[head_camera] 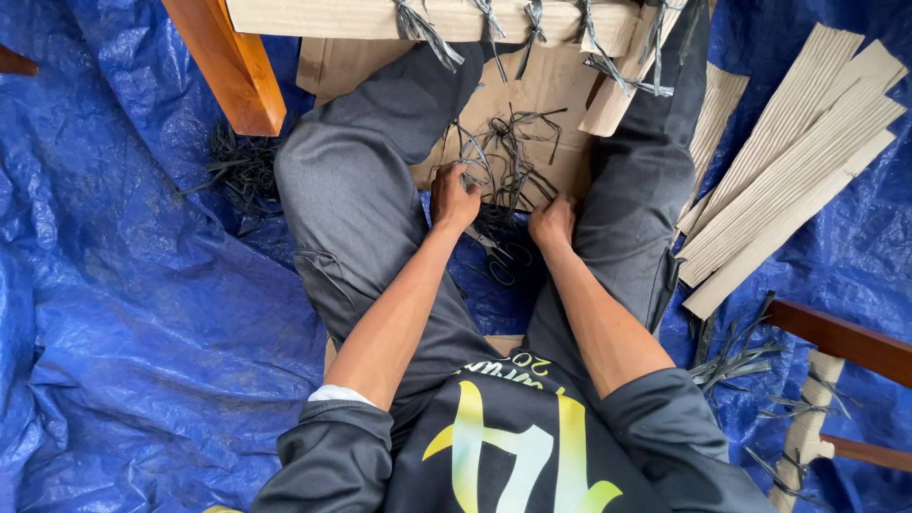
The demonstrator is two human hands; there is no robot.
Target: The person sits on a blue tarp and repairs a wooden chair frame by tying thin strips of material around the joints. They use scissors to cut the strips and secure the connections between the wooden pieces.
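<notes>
Setting: person seated on blue tarp (142,332), legs apart in grey trousers, seen from head cam looking down.
Left hand (454,198): closed in a fist round a bunch of dark strips (503,157); strands seen rising from the grip twd the cardboard.
Right hand (553,221): lowered into the same tangle, fingers curled under and mostly hidden; whether anything is pinched can't be told.
Dark strips: loose heap lies btwn the knees, on a flat cardboard sheet (532,95), just ahead of and touching both hands.
Scissors (499,255): laid on the floor btwn the two forearms, just behind the hands, not held.
Work done (judged): several pale slats (418,17) at top edge already lashed w/ dark knotted ties (427,33); ends left sticking out.
Work left (judged): a stack of untied corrugated slats (788,180) rests at right, well apart from the hands; plenty of loose strip still unused, so approx. early-to-mid stage.
Scrap: cut strip ends (242,171) scattered at left by an orange wooden leg (233,66); more offcuts (736,356) at right near a dark wooden rail (841,337).
Lower right: another tied slat (807,427) partly in view, detail too small to tell.
</notes>
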